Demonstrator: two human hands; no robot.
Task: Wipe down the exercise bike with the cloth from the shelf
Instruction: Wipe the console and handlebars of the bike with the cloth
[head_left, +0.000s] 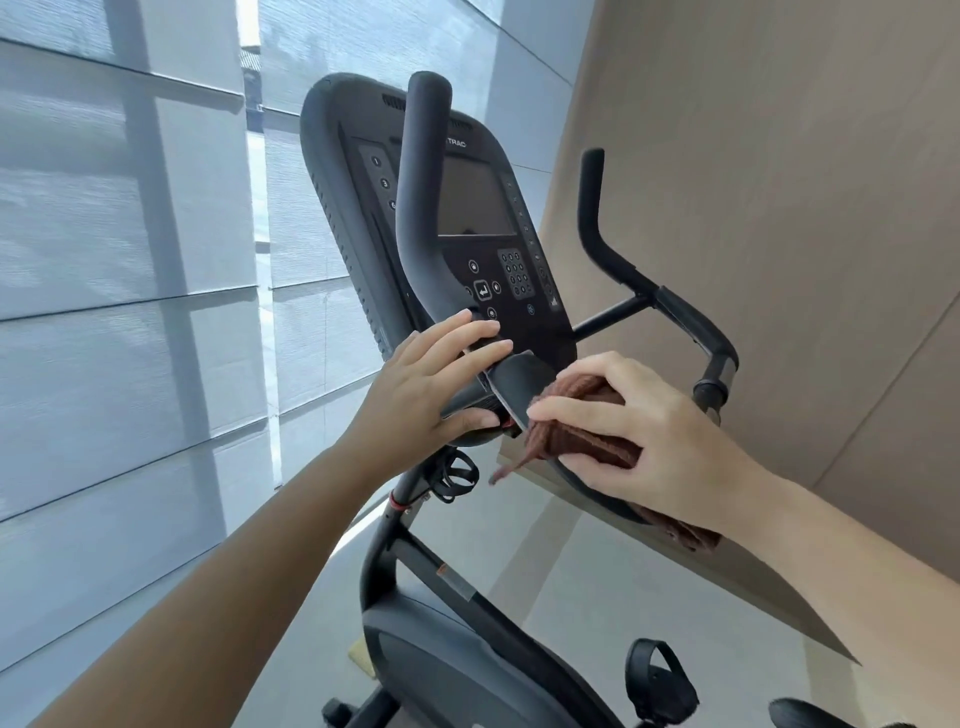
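Note:
A black exercise bike (441, 613) stands in front of me, its console (478, 208) with a dark screen and keypad tilted toward me. My left hand (431, 384) grips the left handlebar (415, 208) at its base, just below the console. My right hand (639, 431) presses a folded brown cloth (576, 436) onto the curved bar at the middle of the handlebars, fingers spread over it. One end of the cloth sticks out under my wrist. The right handlebar (670, 306) rises bare behind my right hand.
Grey roller blinds (130, 260) cover the windows on the left. A beige wall (779, 182) runs close along the right of the bike. A black pedal with a strap (660, 680) is at the bottom right, above a light floor.

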